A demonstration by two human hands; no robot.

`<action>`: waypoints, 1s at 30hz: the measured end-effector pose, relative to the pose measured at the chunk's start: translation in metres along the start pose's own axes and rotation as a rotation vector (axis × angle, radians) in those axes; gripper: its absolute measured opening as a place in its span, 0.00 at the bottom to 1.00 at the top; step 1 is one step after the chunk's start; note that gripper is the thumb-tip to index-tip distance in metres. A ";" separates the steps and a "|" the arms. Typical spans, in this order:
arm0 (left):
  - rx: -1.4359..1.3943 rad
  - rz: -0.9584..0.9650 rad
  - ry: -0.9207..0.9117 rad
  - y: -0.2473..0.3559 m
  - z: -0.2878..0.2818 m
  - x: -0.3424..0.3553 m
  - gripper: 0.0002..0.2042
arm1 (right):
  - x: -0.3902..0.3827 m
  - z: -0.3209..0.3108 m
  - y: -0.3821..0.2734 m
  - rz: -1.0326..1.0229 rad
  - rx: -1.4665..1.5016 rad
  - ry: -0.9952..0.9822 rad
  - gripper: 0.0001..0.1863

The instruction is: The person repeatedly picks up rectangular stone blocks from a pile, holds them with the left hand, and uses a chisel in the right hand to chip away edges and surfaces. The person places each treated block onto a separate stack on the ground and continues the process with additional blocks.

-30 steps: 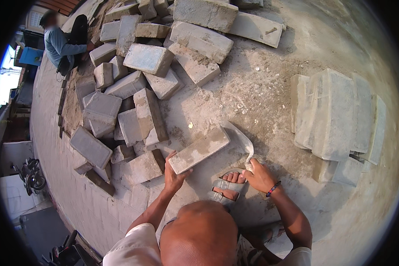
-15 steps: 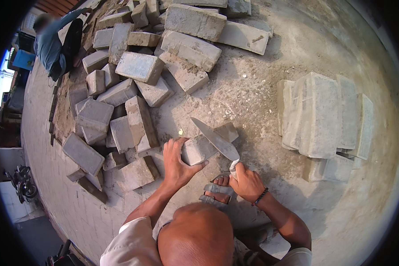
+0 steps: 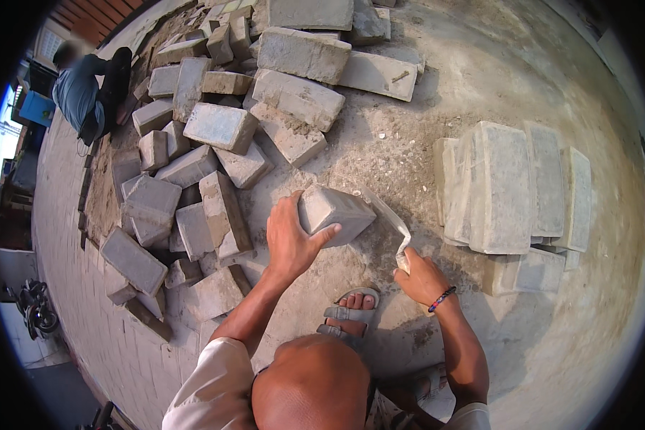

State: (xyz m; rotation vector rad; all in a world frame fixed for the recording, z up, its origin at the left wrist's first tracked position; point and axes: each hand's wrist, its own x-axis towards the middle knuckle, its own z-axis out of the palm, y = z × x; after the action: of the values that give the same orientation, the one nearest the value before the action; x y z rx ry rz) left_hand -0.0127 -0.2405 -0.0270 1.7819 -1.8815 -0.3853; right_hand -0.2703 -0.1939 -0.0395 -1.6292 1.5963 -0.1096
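Dusty ground, brick heap upper left. Left hand is clamped round a brick mid-frame; right hand is wrapped round a trowel, now swung from over the brick to its right, so that side looks reachable.

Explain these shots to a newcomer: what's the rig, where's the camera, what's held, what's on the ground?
No machine: it's bare-handed work. All pictures come from one wide, head-worn fisheye camera looking down; the view isn't mirrored, but straight edges bend toward the rim. The left hand grips a grey block; the right hand holds a trowel by its handle. On the ground, loose blocks lie heaped at left and a tighter group of blocks stands at right. Another person is at upper left.
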 end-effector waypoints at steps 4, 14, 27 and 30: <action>-0.039 -0.068 -0.008 -0.007 -0.001 0.010 0.41 | -0.027 -0.018 -0.039 -0.164 0.149 0.037 0.19; -0.056 -0.089 -0.060 -0.002 -0.009 0.004 0.41 | -0.029 -0.029 -0.049 -0.329 0.189 0.034 0.16; -0.052 -0.092 -0.077 0.001 -0.008 0.007 0.41 | -0.005 -0.015 -0.048 -0.267 0.104 -0.057 0.17; -0.059 -0.103 -0.087 -0.002 -0.011 -0.003 0.41 | -0.009 -0.026 -0.043 -0.206 0.115 -0.059 0.17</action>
State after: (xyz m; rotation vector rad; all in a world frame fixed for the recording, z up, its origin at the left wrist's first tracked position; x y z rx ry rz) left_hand -0.0047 -0.2364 -0.0198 1.8545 -1.8207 -0.5587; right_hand -0.2536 -0.2052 0.0077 -1.6871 1.3505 -0.2541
